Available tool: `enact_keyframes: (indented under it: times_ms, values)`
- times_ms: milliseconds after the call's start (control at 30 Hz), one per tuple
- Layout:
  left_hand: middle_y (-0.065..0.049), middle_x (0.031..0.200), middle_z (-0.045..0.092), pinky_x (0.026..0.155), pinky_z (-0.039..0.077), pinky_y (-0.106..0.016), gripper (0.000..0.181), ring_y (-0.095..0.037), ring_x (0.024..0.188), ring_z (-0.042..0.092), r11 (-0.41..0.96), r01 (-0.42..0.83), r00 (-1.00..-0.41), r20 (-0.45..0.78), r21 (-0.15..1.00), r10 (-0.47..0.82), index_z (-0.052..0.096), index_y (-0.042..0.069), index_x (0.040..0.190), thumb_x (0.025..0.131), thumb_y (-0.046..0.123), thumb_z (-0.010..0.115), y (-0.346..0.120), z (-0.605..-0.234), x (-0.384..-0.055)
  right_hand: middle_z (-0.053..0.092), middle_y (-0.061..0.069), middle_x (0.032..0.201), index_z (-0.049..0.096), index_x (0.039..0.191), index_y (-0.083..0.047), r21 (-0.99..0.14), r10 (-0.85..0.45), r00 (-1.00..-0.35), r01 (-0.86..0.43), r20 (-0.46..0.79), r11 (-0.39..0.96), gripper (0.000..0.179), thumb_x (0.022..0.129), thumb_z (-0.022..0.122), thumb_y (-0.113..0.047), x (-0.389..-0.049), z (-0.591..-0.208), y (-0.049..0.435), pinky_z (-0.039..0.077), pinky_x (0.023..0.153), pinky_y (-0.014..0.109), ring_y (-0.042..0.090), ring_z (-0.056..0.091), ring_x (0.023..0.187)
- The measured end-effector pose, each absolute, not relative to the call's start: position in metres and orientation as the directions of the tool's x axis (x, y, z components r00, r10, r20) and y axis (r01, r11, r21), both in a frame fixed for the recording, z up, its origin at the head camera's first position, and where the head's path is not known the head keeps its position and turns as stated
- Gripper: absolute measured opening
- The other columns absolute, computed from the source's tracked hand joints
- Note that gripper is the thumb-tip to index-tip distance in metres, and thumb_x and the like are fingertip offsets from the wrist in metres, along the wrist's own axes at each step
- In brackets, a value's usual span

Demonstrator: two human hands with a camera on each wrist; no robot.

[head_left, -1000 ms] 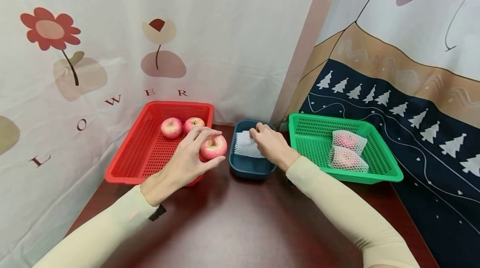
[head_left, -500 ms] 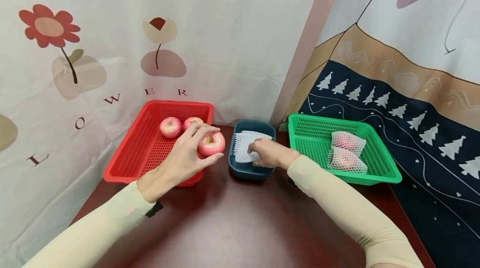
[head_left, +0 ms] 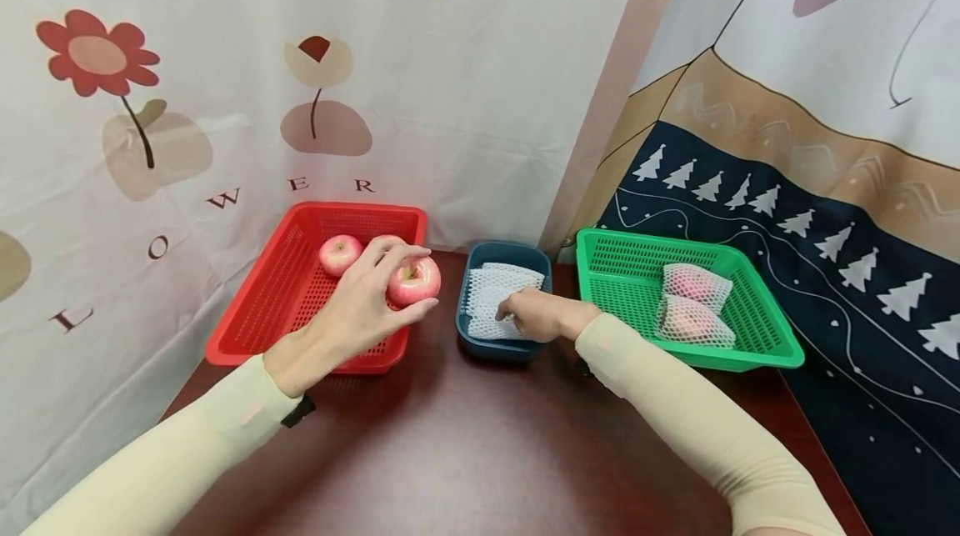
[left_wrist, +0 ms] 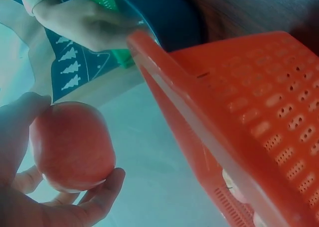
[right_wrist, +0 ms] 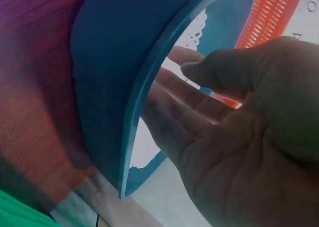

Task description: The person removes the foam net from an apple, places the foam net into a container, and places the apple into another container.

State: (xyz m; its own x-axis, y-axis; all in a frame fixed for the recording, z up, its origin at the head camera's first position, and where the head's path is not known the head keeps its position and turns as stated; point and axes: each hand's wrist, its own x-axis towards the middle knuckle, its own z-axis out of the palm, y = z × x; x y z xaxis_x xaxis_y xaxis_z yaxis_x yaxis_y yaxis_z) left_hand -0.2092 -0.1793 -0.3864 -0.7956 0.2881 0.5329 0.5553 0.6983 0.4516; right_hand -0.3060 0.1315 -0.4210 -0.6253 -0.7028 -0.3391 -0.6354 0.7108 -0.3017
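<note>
My left hand (head_left: 348,307) holds a pink-red apple (head_left: 415,283) between thumb and fingers, just right of the red basket (head_left: 247,311). In the left wrist view the fingers curl round the apple (left_wrist: 75,147). White foam fruit nets (head_left: 495,286) lie in a dark blue bin (head_left: 491,348) at the middle. Over the bin's right side, my right hand (head_left: 543,315) reaches in with its fingertips at the nets. In the right wrist view its fingers (right_wrist: 189,100) extend past the rim, fairly straight, with the thumb apart from the netting; the fingertips are partly hidden.
More apples (head_left: 340,255) sit in the red basket. On the right, a green basket (head_left: 615,286) contains two netted apples (head_left: 693,321). Behind stands a printed curtain (head_left: 480,102). The dark red tabletop (head_left: 465,444) runs along the front.
The left hand has shifted slightly left with the apple. The right hand has lowered and its fingers have loosened; the white netting now spreads further toward the bin's near side.
</note>
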Motion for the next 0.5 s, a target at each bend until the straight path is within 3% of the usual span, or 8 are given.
enact_keyframes:
  times_ms: [500]
  values:
    - [-0.016, 0.151, 0.063, 0.093, 0.073, -0.057, 0.075, -0.034, 0.136, 0.064, 0.754, 0.467, -0.859, 0.441, 0.463, 0.261, 0.065, 0.015, 0.154, 0.089, 0.026, 0.101, -0.195, -0.384, -0.218, 0.078, 0.018, 0.152, 0.077, 0.148, 0.000, -0.336, -0.747, -0.630, -0.671, -0.212, 0.661, 0.040, 0.114, 0.056, 0.004, -0.298, -0.409, 0.137, 0.062, 0.122, 0.050, 0.031, 0.075, 0.143]
